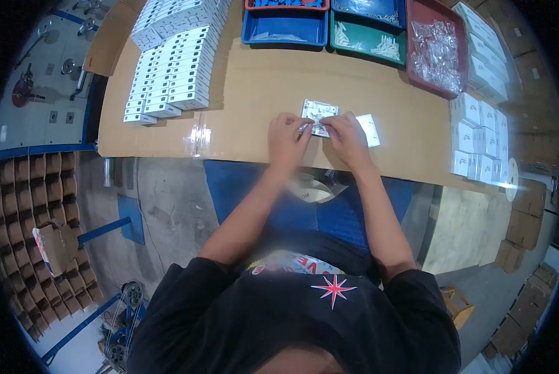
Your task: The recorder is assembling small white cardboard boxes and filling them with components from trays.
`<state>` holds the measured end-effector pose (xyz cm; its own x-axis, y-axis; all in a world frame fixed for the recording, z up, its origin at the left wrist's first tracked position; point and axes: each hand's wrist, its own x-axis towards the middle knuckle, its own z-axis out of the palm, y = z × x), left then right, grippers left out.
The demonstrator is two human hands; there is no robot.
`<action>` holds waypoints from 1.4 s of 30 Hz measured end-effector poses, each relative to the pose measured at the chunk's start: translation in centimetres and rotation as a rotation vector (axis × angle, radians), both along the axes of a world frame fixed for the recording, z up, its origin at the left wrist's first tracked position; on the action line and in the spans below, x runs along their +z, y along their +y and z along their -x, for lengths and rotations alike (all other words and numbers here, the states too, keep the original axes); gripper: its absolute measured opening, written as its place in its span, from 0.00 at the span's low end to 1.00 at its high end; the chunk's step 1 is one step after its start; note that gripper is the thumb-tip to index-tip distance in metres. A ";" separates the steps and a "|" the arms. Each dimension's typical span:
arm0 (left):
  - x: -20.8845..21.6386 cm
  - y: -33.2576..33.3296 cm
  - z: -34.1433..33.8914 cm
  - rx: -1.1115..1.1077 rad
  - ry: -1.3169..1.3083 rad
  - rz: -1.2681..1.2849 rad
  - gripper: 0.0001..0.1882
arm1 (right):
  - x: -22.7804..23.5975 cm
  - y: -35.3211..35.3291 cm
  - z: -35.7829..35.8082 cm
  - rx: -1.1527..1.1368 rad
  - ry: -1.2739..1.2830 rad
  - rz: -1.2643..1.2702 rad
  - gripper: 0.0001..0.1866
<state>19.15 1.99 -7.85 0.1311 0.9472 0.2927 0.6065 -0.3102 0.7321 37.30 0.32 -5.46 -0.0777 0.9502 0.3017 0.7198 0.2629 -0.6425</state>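
A small, square, white piece [317, 109] with grey parts on its face lies between my hands near the table's front edge. My left hand [285, 142] is at its left side, thumb and forefinger brought together over its lower part. From the right, my right hand [349, 139] reaches over it with its fingertips pinched, close to those of the left. Whatever the fingertips hold is too small to make out. A flat white square piece [369, 131] lies beside my right hand, partly covered by it.
White boxes [178, 71] are stacked at the left on the cardboard-covered table [248, 87]. Along the back stand a blue tray [284, 42], a green tray [369, 55] with white pieces, and a red tray [410, 75] with clear bags. More white boxes [475, 134] line the right edge.
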 end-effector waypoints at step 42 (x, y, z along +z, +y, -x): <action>2.3 -0.4 0.6 -0.090 0.104 0.045 0.13 | 0.5 -0.1 -0.9 0.022 -0.175 0.093 0.13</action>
